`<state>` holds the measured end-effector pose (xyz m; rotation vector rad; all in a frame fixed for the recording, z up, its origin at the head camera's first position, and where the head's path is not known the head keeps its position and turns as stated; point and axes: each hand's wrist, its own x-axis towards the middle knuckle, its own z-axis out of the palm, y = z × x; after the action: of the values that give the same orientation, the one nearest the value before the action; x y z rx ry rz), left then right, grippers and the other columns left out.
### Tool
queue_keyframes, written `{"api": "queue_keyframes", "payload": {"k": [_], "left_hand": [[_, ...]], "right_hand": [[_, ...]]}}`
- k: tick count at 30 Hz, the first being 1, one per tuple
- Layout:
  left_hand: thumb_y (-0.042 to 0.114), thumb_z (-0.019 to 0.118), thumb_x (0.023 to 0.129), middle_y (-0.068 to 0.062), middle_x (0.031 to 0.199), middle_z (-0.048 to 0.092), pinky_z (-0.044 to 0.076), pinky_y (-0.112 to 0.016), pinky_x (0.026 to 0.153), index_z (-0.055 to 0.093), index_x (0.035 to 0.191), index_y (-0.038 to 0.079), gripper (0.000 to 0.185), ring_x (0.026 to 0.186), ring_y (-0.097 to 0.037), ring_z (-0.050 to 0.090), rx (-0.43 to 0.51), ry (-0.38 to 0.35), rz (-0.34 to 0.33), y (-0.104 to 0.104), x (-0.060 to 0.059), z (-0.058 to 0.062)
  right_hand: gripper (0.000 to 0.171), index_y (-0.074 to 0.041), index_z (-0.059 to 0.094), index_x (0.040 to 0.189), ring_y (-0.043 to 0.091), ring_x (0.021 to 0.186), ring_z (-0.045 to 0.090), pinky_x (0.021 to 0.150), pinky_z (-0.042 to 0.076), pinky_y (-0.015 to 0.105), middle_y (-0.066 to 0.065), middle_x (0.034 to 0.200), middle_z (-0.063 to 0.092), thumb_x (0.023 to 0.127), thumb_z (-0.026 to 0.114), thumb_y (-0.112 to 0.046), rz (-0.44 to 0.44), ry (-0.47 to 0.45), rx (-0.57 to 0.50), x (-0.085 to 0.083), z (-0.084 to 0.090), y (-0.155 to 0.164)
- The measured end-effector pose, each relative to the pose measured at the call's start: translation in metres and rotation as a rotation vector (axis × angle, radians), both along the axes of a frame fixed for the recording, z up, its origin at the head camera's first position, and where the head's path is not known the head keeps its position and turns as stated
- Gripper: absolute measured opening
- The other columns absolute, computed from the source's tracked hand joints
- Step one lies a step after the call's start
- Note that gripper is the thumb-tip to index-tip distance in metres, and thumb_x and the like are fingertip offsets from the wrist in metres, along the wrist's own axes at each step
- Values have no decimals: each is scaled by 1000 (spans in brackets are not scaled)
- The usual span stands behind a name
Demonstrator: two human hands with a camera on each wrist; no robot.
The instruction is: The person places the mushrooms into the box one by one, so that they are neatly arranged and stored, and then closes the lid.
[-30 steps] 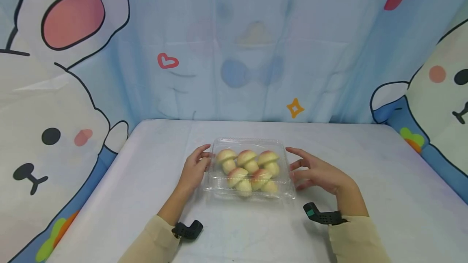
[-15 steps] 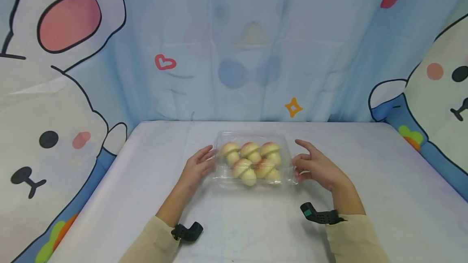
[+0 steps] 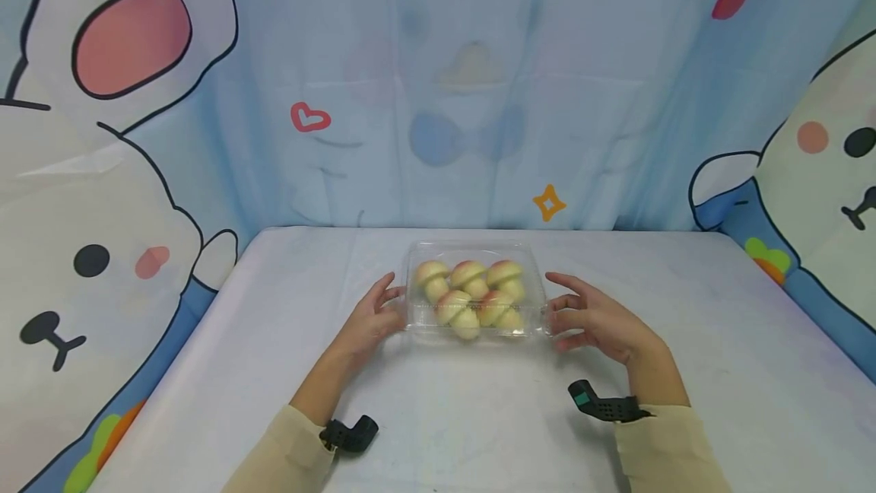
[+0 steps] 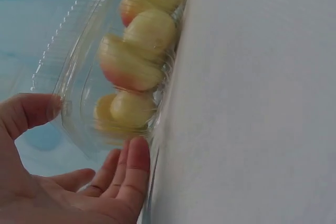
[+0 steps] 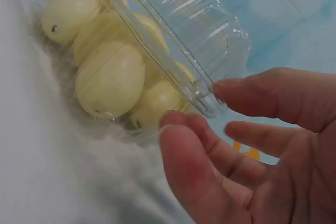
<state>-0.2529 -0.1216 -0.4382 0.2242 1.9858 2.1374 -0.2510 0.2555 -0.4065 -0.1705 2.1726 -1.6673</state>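
Note:
A clear plastic clamshell box (image 3: 475, 251) stands on the white table, its lid over several pale yellow mushroom-shaped pieces (image 3: 468, 275) with reddish caps. My left hand (image 3: 366, 324) is at the box's left end, fingers loosely spread. In the left wrist view one fingertip (image 4: 54, 107) touches the rim and another lies right at the lower end wall. At the right end, my right hand (image 3: 602, 322) keeps its fingers relaxed and apart. One fingertip (image 5: 223, 92) meets the flanged corner in the right wrist view; the other digits lie close beside the end wall.
The white cloth-covered table (image 3: 452, 417) ends at a blue curtain (image 3: 445, 97) at the back. Cartoon animals are printed on the cloth at left and right. A black wrist camera (image 3: 350, 434) sits on the left sleeve, another (image 3: 605, 404) on the right.
The box has moved away from me toward the back of the table, with both hands at its ends. The right hand's fingers have spread since half a second ago.

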Motion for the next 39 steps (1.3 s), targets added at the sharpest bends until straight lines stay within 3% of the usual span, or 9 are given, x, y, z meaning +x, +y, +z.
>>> {"api": "queue_keyframes", "payload": {"k": [2, 4, 7, 9, 17, 30, 39], "left_hand": [[3, 57, 84, -21, 136, 55, 55, -24, 78, 27, 162, 0, 84, 99, -24, 66, -64, -33, 26, -1, 0, 1], [7, 57, 87, -12, 112, 62, 56, -24, 70, 35, 158, 0, 75, 78, -14, 63, -99, -65, 17, -2, 0, 1], [8, 56, 90, -1, 84, 66, 56, -26, 64, 41, 155, 0, 68, 67, -11, 63, -117, -92, -34, -4, 0, 2], [9, 55, 92, 0, 76, 68, 56, -26, 63, 39, 156, 0, 67, 65, -11, 66, -105, -104, -67, -5, 2, 3], [8, 53, 93, 0, 76, 76, 57, -26, 66, 31, 160, 2, 70, 69, -12, 74, -68, -102, -129, -9, 3, 3], [8, 50, 95, 1, 72, 74, 62, -31, 76, 28, 161, 1, 70, 69, -13, 73, -97, -87, -156, -11, 3, 1], [5, 49, 95, 3, 69, 73, 61, -30, 73, 27, 161, -1, 70, 67, -12, 72, -70, -39, -158, -8, 2, 1]], "right_hand": [[90, -16, 11, 167, 23, 88, 71, 74, 64, 39, 16, 117, 60, 95, 66, -16, 8, -43, 18, 0, 0, 2], [89, -18, 10, 167, 22, 83, 72, 70, 64, 38, 13, 108, 64, 97, 65, -19, 24, -73, 36, 1, -1, 3], [89, -17, 8, 167, 20, 76, 72, 67, 63, 35, 13, 105, 69, 98, 65, -22, 53, -102, 45, 2, -1, 5], [89, -15, 8, 167, 18, 73, 72, 66, 62, 33, 11, 100, 72, 98, 65, -23, 71, -111, 37, 3, 0, 5], [88, -9, 7, 165, 14, 63, 68, 62, 61, 28, 8, 89, 73, 99, 63, -17, 119, -112, -4, 4, 1, 4], [83, -7, 6, 165, 10, 63, 68, 61, 60, 25, 5, 87, 73, 101, 60, -17, 166, -139, -69, 5, -5, 5], [81, -4, 6, 163, 9, 60, 68, 59, 59, 25, 5, 82, 72, 101, 58, -11, 178, -91, -98, 1, -9, 6]]}}
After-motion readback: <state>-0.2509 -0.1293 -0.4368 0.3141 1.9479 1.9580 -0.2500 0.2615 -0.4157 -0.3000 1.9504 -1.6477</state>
